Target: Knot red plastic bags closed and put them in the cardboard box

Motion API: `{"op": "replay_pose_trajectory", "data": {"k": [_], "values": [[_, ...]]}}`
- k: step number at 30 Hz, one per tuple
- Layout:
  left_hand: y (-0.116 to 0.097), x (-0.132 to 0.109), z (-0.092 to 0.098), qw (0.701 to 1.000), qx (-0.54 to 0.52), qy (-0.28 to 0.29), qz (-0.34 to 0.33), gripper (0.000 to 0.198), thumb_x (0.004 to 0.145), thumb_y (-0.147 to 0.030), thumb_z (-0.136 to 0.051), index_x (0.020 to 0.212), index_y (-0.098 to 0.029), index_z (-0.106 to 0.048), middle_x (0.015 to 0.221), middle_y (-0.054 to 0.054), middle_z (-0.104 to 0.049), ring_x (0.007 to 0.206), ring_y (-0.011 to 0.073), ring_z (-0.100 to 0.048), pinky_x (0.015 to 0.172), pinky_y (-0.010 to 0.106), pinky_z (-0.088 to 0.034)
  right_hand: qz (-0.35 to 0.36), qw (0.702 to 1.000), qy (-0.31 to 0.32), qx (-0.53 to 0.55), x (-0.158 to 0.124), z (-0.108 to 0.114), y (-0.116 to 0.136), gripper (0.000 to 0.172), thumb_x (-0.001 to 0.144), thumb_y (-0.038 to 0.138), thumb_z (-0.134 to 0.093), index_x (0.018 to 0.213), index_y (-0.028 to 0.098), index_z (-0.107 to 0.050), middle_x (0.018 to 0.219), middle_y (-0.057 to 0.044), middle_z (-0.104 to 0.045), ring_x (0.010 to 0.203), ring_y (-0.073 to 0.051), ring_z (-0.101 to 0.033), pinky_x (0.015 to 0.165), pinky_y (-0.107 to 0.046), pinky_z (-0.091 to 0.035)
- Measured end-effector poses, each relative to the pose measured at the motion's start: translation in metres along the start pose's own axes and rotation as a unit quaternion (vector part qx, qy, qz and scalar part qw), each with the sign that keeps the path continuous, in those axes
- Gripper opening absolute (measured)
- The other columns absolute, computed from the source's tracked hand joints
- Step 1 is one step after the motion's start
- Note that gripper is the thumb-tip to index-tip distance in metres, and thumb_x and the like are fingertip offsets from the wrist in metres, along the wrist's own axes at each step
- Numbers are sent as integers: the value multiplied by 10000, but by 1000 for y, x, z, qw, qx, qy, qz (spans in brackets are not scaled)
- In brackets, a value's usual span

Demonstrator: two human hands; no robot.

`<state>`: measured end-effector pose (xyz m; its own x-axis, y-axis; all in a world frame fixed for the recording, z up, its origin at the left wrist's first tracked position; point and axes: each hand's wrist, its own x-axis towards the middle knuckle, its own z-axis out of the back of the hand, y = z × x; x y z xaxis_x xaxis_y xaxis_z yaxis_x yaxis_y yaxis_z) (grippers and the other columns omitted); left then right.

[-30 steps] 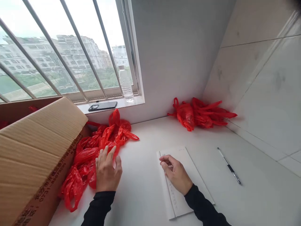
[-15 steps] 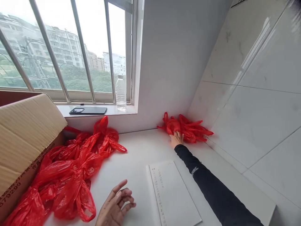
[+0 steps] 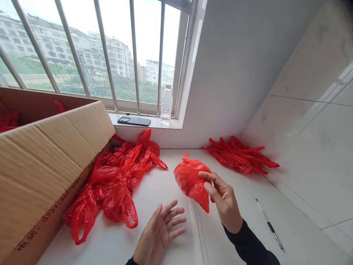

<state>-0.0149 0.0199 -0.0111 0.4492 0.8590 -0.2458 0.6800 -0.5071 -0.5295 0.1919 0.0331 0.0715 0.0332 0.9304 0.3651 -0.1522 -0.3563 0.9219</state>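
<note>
My right hand (image 3: 224, 200) pinches a crumpled red plastic bag (image 3: 191, 180) and holds it up above the white table (image 3: 171, 191). My left hand (image 3: 160, 232) hovers below it, palm up, fingers spread, holding nothing. A heap of red plastic bags (image 3: 116, 180) lies to the left beside a cardboard box (image 3: 46, 158). A second, flatter pile of red bags (image 3: 239, 154) rests in the far right corner against the tiled wall. A sheet of paper (image 3: 201, 235) lies under my hands, mostly hidden.
A black pen (image 3: 268, 223) lies on the table at the right. On the window sill sit a dark phone (image 3: 134, 120) and a clear water bottle (image 3: 166, 104). The box also holds red bags (image 3: 8, 119). Barred window behind.
My right hand has pulled back from the far corner pile with one red bag in it. My left hand has risen and opened palm up. The view has shifted left.
</note>
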Motion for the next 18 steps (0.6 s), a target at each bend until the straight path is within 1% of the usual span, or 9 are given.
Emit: {"op": "replay_pose_trajectory", "data": {"k": [1,2,4,6,8,10,13,16,18], "values": [[1,-1,-1,1000,-9,-6,-10,499,926,-489,-490,1232,-120,-629,1150,180,-674,985,291,-653,862,453,-531,-30,998,59,17,-16,-11,1,260,934,352,-549,1164,270,-639,1200,-57,-678,1061,-241,-640,943,-390,-503],[3,-2,-2,999,-12,-17,-25,491,914,-500,-505,1182,-117,-652,1093,177,-694,925,283,-669,824,442,-542,-56,994,91,37,-29,-19,-2,241,938,363,-550,1146,271,-628,1175,-61,-688,1060,-241,-641,957,-397,-497],[4,-5,-2,998,3,-46,-48,447,873,-497,-568,1051,-105,-685,935,164,-725,769,262,-685,741,418,-554,-91,989,89,72,-46,-31,-13,217,957,407,-514,1102,267,-598,1116,-69,-702,1062,-240,-640,984,-420,-480],[4,-6,0,996,23,-67,-56,399,828,-476,-635,1016,-126,-676,840,136,-728,692,255,-685,684,406,-559,-116,988,51,89,-50,-39,-31,249,968,456,-475,1092,261,-570,1089,-77,-694,1046,-241,-641,970,-434,-484],[4,-7,0,994,41,-71,-69,412,790,-428,-703,1122,-193,-636,843,91,-730,728,257,-697,686,394,-561,-133,986,44,86,-49,-43,-49,310,956,490,-482,1148,258,-556,1138,-92,-665,1048,-247,-629,925,-427,-500],[5,-6,-1,991,75,-67,-89,501,755,-355,-764,1216,-261,-590,870,48,-730,796,244,-703,738,370,-556,-143,983,62,92,-47,-44,-61,385,937,505,-517,1238,266,-533,1209,-100,-630,1096,-252,-599,913,-409,-499],[8,-3,-5,979,171,-47,-104,471,754,-336,-778,1190,-252,-621,977,50,-730,906,234,-689,841,338,-527,-147,974,98,145,-48,-44,-63,467,925,502,-545,1330,275,-492,1216,-98,-632,1085,-247,-602,883,-384,-503],[11,0,-7,962,248,-30,-113,364,792,-400,-735,1093,-206,-671,1083,80,-714,1007,253,-653,914,344,-495,-143,965,122,183,-49,-41,-57,402,935,460,-554,1281,256,-553,1161,-92,-663,1008,-233,-631,839,-359,-504],[13,0,-8,954,273,-27,-120,335,819,-407,-703,1076,-194,-669,1125,91,-701,1047,258,-632,940,354,-479,-142,963,118,194,-49,-37,-55,335,942,439,-551,1206,240,-609,1134,-84,-673,1004,-229,-629,842,-347,-500]]}}
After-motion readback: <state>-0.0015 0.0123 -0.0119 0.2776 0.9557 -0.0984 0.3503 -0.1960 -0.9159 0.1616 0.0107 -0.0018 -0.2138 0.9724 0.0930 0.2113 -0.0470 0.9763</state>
